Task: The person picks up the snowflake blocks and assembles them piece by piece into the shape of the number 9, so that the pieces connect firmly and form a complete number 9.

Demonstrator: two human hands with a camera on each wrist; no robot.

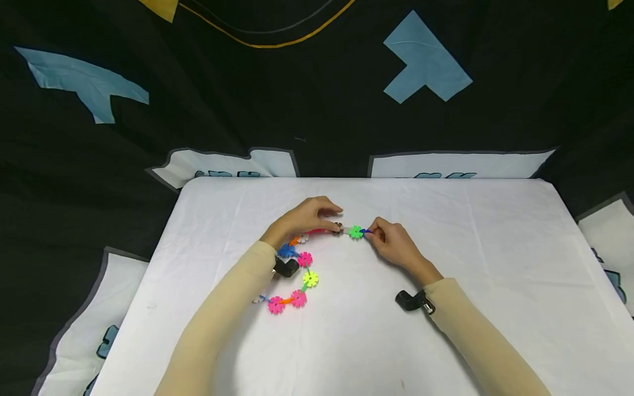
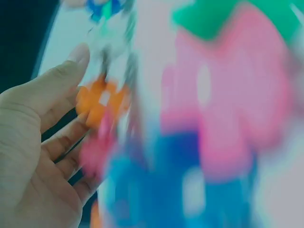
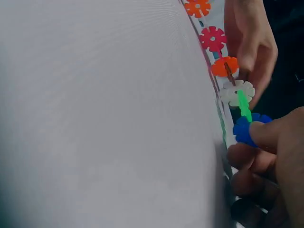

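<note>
A chain of interlocking plastic snowflake discs curves over the white table. My right hand (image 1: 395, 242) pinches the blue disc (image 3: 246, 131) at the chain's right end between thumb and fingers. Beside it are a green disc (image 1: 355, 232) and a brownish one (image 1: 338, 228); the right wrist view shows the green one edge-on, next to a white disc (image 3: 237, 92). My left hand (image 1: 309, 213) is by the chain, thumb and fingers apart. In the left wrist view its fingers lie near an orange disc (image 2: 97, 102) and a pink disc (image 2: 98, 152); contact is unclear.
The chain's other part bends toward me past a yellow disc (image 1: 310, 279) to pink discs (image 1: 276, 305), partly behind the left forearm. A white cloth covers the table (image 1: 475, 247). Dark curtain (image 1: 317, 99) hangs behind. Black wrist mounts (image 1: 410, 301) stick out from both sleeves.
</note>
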